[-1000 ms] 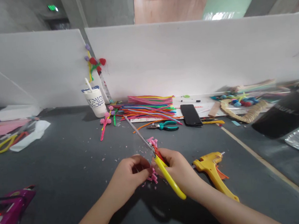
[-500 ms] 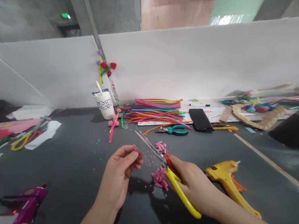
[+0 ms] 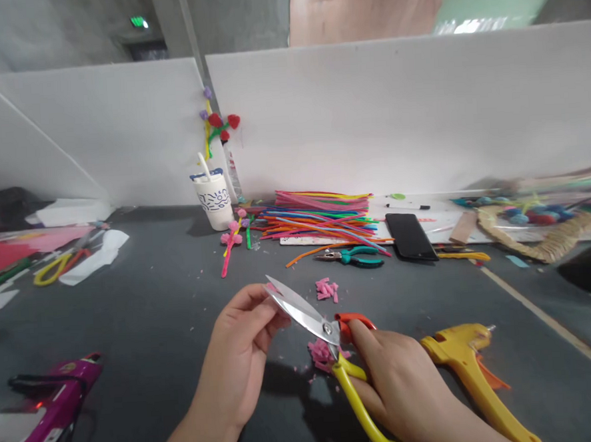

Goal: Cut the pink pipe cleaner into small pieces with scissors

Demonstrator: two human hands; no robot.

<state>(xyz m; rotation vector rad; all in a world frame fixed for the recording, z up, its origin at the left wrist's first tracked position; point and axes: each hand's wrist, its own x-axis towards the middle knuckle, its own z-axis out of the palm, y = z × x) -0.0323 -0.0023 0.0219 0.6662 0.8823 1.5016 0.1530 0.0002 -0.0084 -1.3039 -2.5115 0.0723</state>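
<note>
My right hand (image 3: 400, 375) grips a pair of scissors (image 3: 306, 317) with one yellow and one orange handle, the blades parted and pointing up to the left. Between the thumb and fingertips of my left hand (image 3: 243, 344) is a small pink piece (image 3: 271, 288), mostly hidden behind the blade tips. The blades reach right to those fingertips. Under the scissors lies a pile of cut pink bits (image 3: 321, 355). A second, smaller pile of pink pieces (image 3: 326, 290) rests just beyond the blades.
Behind my hands are pliers (image 3: 352, 257), a bundle of coloured pipe cleaners (image 3: 320, 213), a phone (image 3: 410, 236) and a patterned cup (image 3: 214, 202). A yellow glue gun (image 3: 464, 357) lies right, a purple one (image 3: 51, 409) left. A straw-coloured ring (image 3: 532, 246) sits far right.
The scissors have opened and swung so their blades now meet the left fingertips and the pink piece. My view has shifted slightly, and the left hand stays pinched.
</note>
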